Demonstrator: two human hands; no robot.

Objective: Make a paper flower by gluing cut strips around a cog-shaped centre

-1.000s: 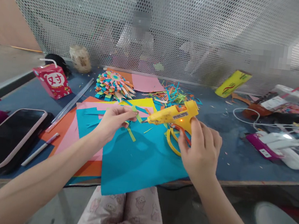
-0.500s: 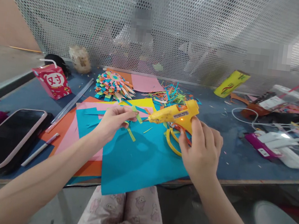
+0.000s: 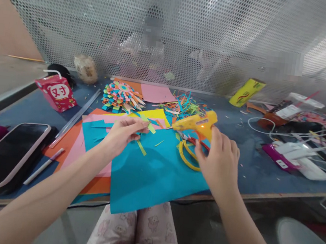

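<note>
The light green paper strip (image 3: 152,128) is sticking out from the fingertips of my left hand (image 3: 124,133), which is pinching it above the blue paper sheet (image 3: 149,183), while my right hand (image 3: 220,160) is gripping the yellow glue gun (image 3: 194,124) by its handle; whether I'm squeezing the trigger, I cannot tell. The nozzle is pointing toward the strip, apart from it. To my mind, pinching lightly at the strip's far edge, steadying both wrists and laying only a thin bead would serve best, with the hot tip well clear of my skin. Yellow-handled scissors (image 3: 188,164) are lying beneath the gun, so I'd be minding them. Beyond the sheet, a fringed paper flower (image 3: 123,95) and a tangle of paper shreds (image 3: 187,103) are resting on the blue tabletop (image 3: 253,164), a red drink carton (image 3: 58,92) is standing off to the left, and a perforated metal screen (image 3: 211,17) is rising behind, a blurred person (image 3: 149,43) showing in or through it.
</note>
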